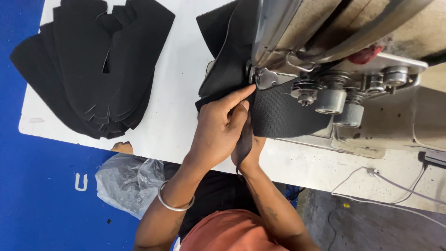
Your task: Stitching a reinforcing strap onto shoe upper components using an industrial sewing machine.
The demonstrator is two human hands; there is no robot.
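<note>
While both hands worked close together at the front edge of the white surface (181, 121), the left hand (218, 128) lay uppermost, its forefinger stretched out along the edge of the black mesh fabric piece (278, 111) and its thumb and other fingers pinched on the cloth just below the machine's metal foot (264, 76). A silver bangle (174, 202) circled the left wrist. The right hand (248, 151) sat directly beneath the left one and was mostly hidden by it; it appeared to grip a narrow black strap (245, 139) that hung down from the fabric, though how tightly its fingers closed could not be told. The mesh fabric piece ran from the upper middle of the surface, under the head of the sewing machine (334, 28), and spread across the machine's bed toward the right. Just beside it on the right stood a cluster of steel rollers (332, 100) and knobs under the machine arm. Well apart, at the far left of the surface, lay a fanned stack of black cut fabric pieces (93, 65), overhanging the edge slightly. Below the surface's front edge, a crumpled clear plastic bag (127, 181) rested near the blue floor (42, 195), and white cables (385, 186) trailed along the right side. The person's orange shirt (227, 232) showed at the bottom
</note>
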